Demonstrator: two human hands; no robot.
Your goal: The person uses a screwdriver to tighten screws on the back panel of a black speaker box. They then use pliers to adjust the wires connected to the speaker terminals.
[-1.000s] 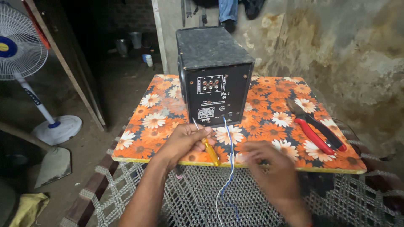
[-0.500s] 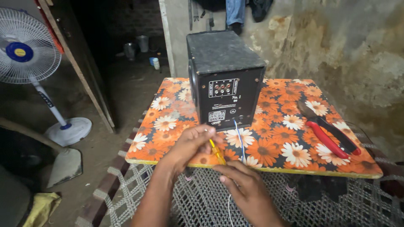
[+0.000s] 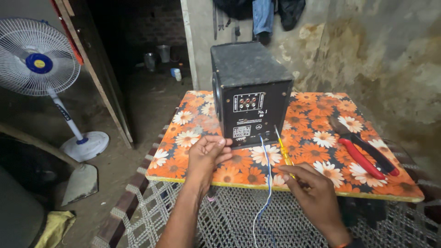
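Observation:
A black speaker box stands on an orange flowered board, its back panel with sockets facing me. My right hand grips a yellow-handled screwdriver whose tip points up at the lower right of the panel. My left hand rests on the board at the box's lower left corner, fingers curled and holding nothing. A white and blue wire hangs from the panel's bottom down between my hands.
Red-handled pliers lie on the board's right side. The board sits on a woven rope cot. A white pedestal fan stands at left by a dark doorway. A rough wall rises at right.
The screwdriver passed from my left hand to my right, which raised it toward the panel. My left hand let go and settled beside the box. The view shifted slightly.

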